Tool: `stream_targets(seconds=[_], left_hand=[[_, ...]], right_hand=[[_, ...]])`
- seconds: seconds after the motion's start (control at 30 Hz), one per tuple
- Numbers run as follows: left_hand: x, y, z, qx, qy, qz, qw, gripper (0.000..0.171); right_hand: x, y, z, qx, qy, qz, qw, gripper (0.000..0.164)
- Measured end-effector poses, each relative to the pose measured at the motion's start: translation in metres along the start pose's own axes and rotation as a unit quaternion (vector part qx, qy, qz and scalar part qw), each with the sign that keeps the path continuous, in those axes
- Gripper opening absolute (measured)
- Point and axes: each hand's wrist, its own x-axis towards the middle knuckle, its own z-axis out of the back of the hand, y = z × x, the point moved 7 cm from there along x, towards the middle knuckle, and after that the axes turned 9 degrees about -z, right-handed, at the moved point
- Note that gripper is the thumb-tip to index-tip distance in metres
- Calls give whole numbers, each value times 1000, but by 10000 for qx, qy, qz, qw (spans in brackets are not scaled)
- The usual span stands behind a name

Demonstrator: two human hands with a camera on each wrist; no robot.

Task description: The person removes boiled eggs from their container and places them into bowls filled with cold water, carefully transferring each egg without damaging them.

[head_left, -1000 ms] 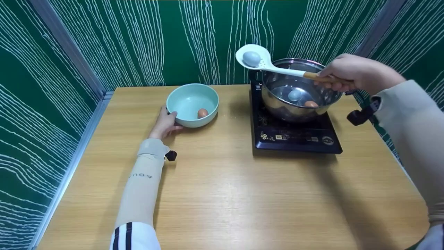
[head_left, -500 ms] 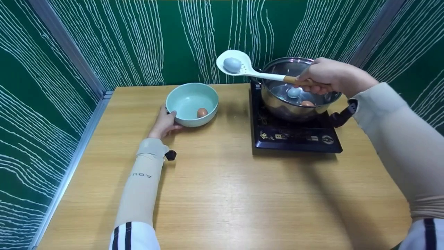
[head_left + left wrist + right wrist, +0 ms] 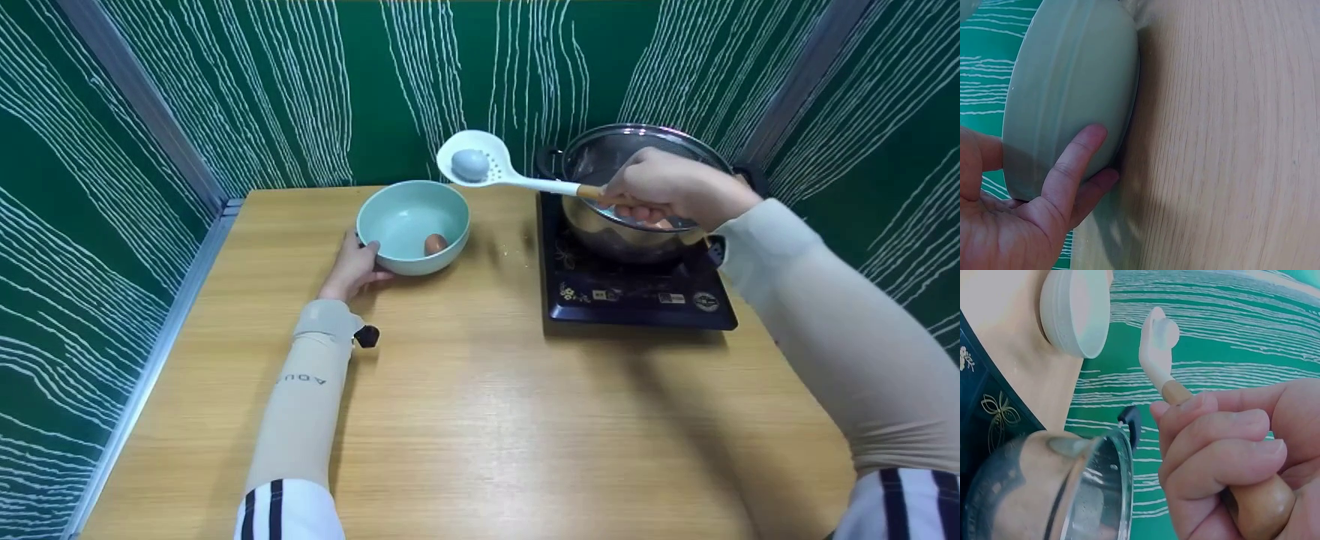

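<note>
My right hand (image 3: pixel 667 186) grips the wooden handle of a white slotted spoon (image 3: pixel 540 184), fingers wrapped round it. A pale bluish egg (image 3: pixel 470 164) lies in the spoon's perforated head, held in the air between pot and bowl. At the back left, my left hand (image 3: pixel 354 264) holds a mint-green bowl (image 3: pixel 394 225) by its near-left side, thumb at the rim and fingers (image 3: pixel 1072 160) along the outer wall and underside. One brown egg (image 3: pixel 435 244) lies in the bowl. A steel pot (image 3: pixel 611 232) stands below my right hand, which hides much of its inside.
The pot sits on a black induction cooker (image 3: pixel 630 311) at the back right, with black side handles (image 3: pixel 549 160) sticking out. A few wet drops (image 3: pixel 517 253) dot the wooden table (image 3: pixel 480 420) between bowl and cooker. Green patterned panels (image 3: pixel 420 90) enclose the back and sides.
My right hand has carried the slotted spoon with its pale egg leftward and lower, from over the pot's left edge to near the bowl's right rim. My left hand and the bowl have stayed put.
</note>
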Motion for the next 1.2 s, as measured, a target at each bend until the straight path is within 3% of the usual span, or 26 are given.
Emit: stream_targets(seconds=[0.13, 0.43, 0.83, 1.2], left_hand=[[-1, -1, -1, 15, 19, 35, 10000, 66], [0, -4, -2, -51, -6, 59, 10000, 66], [1, 0, 0, -28, -28, 155, 9999, 66], [3, 0, 0, -77, -101, 155, 9998, 64]], right_hand=[[4, 0, -11, 145, 28, 35, 9999, 27], [15, -4, -30, -216, 7, -47, 9998, 23], [28, -4, -56, -126, 99, -13, 9999, 28], [48, -4, -80, -577, -193, 141, 9980, 23]])
